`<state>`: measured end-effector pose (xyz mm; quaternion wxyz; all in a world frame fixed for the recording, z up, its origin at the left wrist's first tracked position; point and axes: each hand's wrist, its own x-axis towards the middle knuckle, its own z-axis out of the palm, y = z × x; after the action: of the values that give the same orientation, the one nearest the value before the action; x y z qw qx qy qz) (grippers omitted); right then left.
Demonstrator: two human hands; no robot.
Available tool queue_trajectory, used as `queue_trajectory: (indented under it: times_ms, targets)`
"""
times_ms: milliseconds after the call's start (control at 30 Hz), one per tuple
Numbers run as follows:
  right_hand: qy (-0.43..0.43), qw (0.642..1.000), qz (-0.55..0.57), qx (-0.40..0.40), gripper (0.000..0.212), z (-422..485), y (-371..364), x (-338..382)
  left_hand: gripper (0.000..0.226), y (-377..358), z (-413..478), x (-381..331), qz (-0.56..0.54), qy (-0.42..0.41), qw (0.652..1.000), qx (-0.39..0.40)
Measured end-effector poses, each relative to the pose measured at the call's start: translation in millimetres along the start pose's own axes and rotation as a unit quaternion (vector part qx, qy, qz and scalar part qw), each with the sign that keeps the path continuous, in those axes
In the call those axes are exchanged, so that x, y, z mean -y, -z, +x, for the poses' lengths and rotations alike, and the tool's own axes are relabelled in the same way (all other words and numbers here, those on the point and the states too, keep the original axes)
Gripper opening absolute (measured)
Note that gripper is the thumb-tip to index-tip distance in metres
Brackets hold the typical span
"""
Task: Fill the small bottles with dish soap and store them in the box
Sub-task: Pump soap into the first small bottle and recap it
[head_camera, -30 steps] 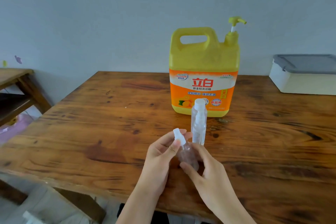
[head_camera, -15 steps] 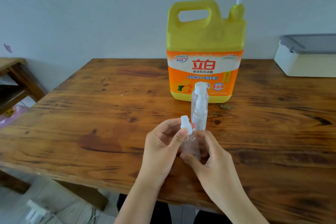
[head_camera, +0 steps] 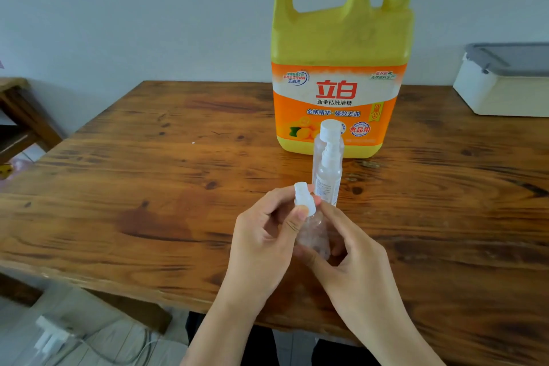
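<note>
Close to the table's near edge, at six o'clock in my view, I find both hands on one small clear plastic bottle with a white spray cap (head_camera: 312,235). I record the left hand (head_camera: 261,244) pinching the cap between thumb and fingertips, and the right hand (head_camera: 353,261) curled round the clear body. The bottle leans slightly toward eleven o'clock; I cannot tell whether its base touches the brown wooden table (head_camera: 148,187).

At twelve o'clock, just beyond the fingers, a taller clear bottle with a white pump top (head_camera: 326,169) stands upright. Close behind it is the large yellow plastic dish-soap jug with an orange label (head_camera: 341,47).

The white plastic box with a grey lid (head_camera: 505,89) sits closed at two o'clock, near the far edge and cut off by the frame.

The widest stretch of tabletop lies from nine to eleven o'clock, running to the left edge. Past that edge, a dark wooden side bench (head_camera: 17,116) stands at ten o'clock.
</note>
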<state>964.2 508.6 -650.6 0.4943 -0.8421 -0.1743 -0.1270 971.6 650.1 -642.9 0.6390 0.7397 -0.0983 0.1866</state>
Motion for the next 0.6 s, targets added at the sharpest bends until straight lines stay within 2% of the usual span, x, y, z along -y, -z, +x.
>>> queue_trajectory:
  times_ms: [200, 333, 433, 533, 600]
  targets:
    - [0.033, 0.999, -0.04, -0.007, 0.06, -1.3, -4.8, -1.8, 0.014, -2.2, -2.5, -1.5, 0.017, -0.017, 0.997, -0.075]
    - [0.056, 0.996, -0.054, 0.046, 0.062, -0.4, -5.6, -2.3, 0.025, -0.8, 1.4, 0.2, -0.025, 0.01, 0.995, -0.097]
    - [0.063, 0.995, -0.055, 0.06, 0.055, 0.0, -6.9, -2.2, 0.045, 6.0, 4.7, 2.0, -0.138, 0.039, 0.99, -0.013]
    - [0.033, 0.999, -0.021, 0.006, 0.044, 1.2, -5.6, -4.5, 0.045, 12.3, 5.7, -0.3, -0.256, 0.068, 0.961, 0.079]
    - [0.022, 1.0, -0.005, -0.022, 0.042, 2.0, -4.5, -4.2, 0.043, 14.8, 5.3, 2.1, -0.275, 0.083, 0.954, 0.083]
